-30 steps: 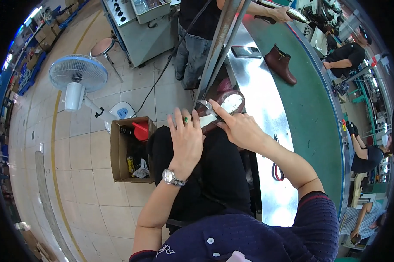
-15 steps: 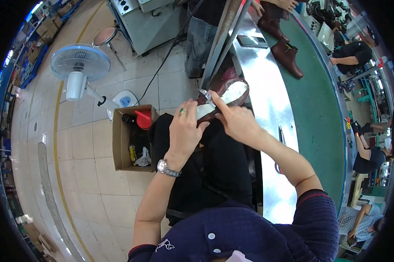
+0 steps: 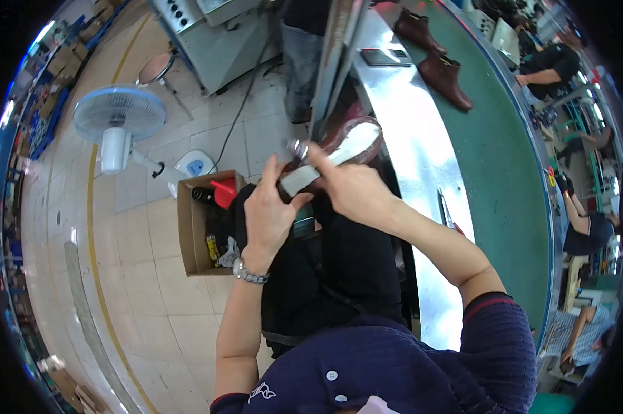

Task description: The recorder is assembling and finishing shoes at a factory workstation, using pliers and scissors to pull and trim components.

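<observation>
Where the left hand [image 3: 266, 212] grips its eight-o'clock end, the shoe [image 3: 351, 146] — probably light and stiff-soled — seems best held, the right hand [image 3: 356, 192] clasping a blurred metal tool [image 3: 298, 148].

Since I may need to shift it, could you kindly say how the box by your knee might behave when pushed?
The box may flex, since its walls look like thin cardboard. The red item and black cylinder inside would probably shift, as they lie jumbled. It seems unlikely to roll, given its flat sides.
</observation>
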`<state>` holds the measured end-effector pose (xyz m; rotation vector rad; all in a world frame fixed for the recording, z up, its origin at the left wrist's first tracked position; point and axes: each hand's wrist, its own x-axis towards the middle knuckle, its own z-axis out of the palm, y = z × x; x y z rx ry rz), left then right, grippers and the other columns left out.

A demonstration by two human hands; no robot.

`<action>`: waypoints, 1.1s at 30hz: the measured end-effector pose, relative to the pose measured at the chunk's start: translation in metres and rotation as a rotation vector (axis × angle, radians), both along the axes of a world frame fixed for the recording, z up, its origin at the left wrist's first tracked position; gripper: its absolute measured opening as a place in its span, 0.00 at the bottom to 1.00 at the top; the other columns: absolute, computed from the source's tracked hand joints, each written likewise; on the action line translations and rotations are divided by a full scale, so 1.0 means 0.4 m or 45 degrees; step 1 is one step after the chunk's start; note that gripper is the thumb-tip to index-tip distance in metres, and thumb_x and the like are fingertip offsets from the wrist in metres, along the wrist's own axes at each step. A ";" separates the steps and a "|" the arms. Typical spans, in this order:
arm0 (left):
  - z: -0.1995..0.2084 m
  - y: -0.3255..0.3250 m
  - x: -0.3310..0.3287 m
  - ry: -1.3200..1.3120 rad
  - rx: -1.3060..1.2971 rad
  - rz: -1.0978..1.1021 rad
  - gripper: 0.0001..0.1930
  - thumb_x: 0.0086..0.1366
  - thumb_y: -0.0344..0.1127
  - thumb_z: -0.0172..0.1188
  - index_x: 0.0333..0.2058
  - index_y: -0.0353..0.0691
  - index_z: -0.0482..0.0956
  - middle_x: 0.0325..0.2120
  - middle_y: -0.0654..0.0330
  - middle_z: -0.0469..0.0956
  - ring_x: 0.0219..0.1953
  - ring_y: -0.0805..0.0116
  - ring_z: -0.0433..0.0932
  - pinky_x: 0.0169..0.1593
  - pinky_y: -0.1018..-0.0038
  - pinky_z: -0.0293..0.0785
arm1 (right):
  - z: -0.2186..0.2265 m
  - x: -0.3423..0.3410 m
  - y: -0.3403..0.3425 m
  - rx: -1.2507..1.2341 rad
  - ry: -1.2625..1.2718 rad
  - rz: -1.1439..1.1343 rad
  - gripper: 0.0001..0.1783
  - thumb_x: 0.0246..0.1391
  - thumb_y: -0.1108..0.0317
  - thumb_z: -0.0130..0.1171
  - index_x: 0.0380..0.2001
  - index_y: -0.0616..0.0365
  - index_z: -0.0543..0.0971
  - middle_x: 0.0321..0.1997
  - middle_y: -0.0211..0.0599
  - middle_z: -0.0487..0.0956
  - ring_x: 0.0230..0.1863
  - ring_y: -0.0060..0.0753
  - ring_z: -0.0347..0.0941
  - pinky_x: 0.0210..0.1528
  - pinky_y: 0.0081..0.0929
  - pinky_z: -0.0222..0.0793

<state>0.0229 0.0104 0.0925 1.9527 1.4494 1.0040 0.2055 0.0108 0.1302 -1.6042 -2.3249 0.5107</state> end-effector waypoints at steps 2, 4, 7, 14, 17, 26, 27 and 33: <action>0.017 0.010 0.002 -0.017 -0.069 -0.039 0.42 0.48 0.38 0.74 0.60 0.31 0.63 0.47 0.50 0.79 0.47 0.52 0.79 0.49 0.68 0.75 | -0.007 0.013 0.004 -0.062 -0.028 -0.008 0.38 0.51 0.70 0.57 0.65 0.58 0.55 0.22 0.55 0.79 0.28 0.58 0.79 0.31 0.49 0.73; 0.019 0.033 -0.024 -0.025 -0.128 -0.139 0.43 0.48 0.37 0.74 0.61 0.31 0.62 0.49 0.51 0.79 0.49 0.56 0.79 0.51 0.69 0.74 | 0.024 0.025 0.017 -0.087 -0.109 0.060 0.37 0.51 0.69 0.57 0.65 0.56 0.57 0.24 0.55 0.79 0.29 0.58 0.79 0.32 0.49 0.74; 0.034 0.064 -0.061 -0.225 -0.366 -0.311 0.48 0.48 0.34 0.73 0.66 0.33 0.55 0.55 0.51 0.74 0.54 0.63 0.75 0.56 0.71 0.69 | 0.042 0.060 0.004 0.037 0.019 -0.060 0.33 0.58 0.65 0.54 0.66 0.48 0.59 0.31 0.55 0.79 0.30 0.58 0.77 0.31 0.50 0.72; -0.067 -0.046 -0.071 -0.840 -0.612 -0.245 0.58 0.55 0.33 0.71 0.71 0.47 0.33 0.67 0.51 0.53 0.64 0.57 0.61 0.60 0.65 0.67 | -0.009 0.178 -0.077 0.066 -0.069 -0.162 0.33 0.50 0.72 0.55 0.62 0.55 0.63 0.32 0.50 0.79 0.31 0.55 0.78 0.31 0.47 0.72; -0.080 -0.140 -0.072 -1.223 -1.284 -0.178 0.54 0.62 0.39 0.65 0.70 0.64 0.27 0.68 0.55 0.51 0.63 0.57 0.62 0.56 0.58 0.71 | 0.042 0.177 -0.163 -0.290 0.183 -0.130 0.30 0.56 0.66 0.56 0.62 0.52 0.63 0.27 0.54 0.79 0.31 0.61 0.76 0.34 0.52 0.71; -0.062 -0.146 -0.068 -1.365 -1.523 -0.030 0.34 0.59 0.29 0.66 0.62 0.38 0.61 0.52 0.56 0.73 0.52 0.62 0.75 0.57 0.66 0.71 | -0.008 0.139 -0.225 -0.844 1.239 -0.511 0.18 0.65 0.60 0.52 0.51 0.61 0.75 0.26 0.30 0.77 0.25 0.19 0.73 0.29 0.21 0.71; -0.048 -0.154 -0.065 -1.334 -1.468 -0.093 0.37 0.57 0.28 0.67 0.63 0.39 0.59 0.54 0.56 0.71 0.55 0.62 0.72 0.59 0.66 0.69 | -0.006 0.149 -0.228 -0.870 1.369 -0.476 0.17 0.64 0.62 0.53 0.50 0.61 0.76 0.28 0.29 0.77 0.27 0.19 0.74 0.31 0.20 0.71; -0.138 -0.221 -0.059 -1.096 -1.326 -0.443 0.70 0.44 0.25 0.77 0.70 0.51 0.23 0.69 0.58 0.46 0.69 0.65 0.51 0.68 0.65 0.53 | -0.011 0.186 -0.271 -1.083 1.457 -0.302 0.22 0.48 0.78 0.65 0.46 0.57 0.72 0.36 0.41 0.81 0.37 0.25 0.79 0.41 0.20 0.74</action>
